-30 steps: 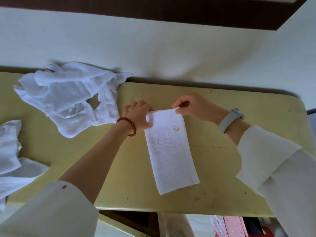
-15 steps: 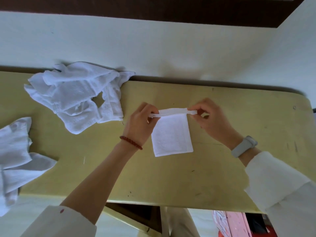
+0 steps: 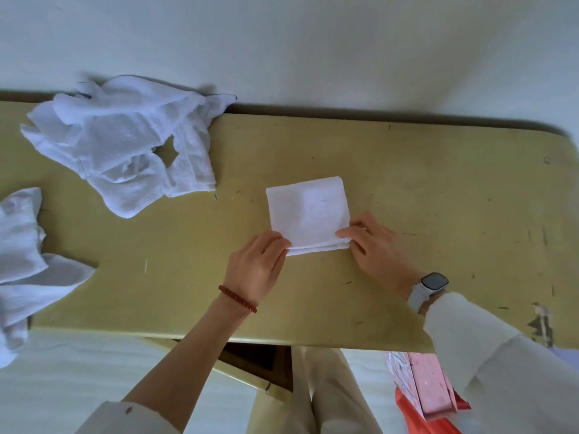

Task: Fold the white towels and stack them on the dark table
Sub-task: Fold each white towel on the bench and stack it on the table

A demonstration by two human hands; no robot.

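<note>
A small white towel [image 3: 308, 209], folded into a square, lies flat on the yellow-green table [image 3: 438, 198] near its middle. My left hand [image 3: 255, 266] pinches the towel's near left corner. My right hand [image 3: 376, 249] pinches the near right corner, fingers over the layered edge. A heap of crumpled white towels [image 3: 122, 142] lies at the table's far left. Another loose white towel [image 3: 23, 264] hangs over the left near edge.
A pale wall runs right behind the table's far edge. Under the near edge I see my legs, a pink box [image 3: 429, 386] and something red on the floor. Bare, scratched tabletop stretches to the right of the folded towel.
The long towel was folded in half: both hands lifted its far end, brought it toward me and laid it down on the near end. It is now a square.
</note>
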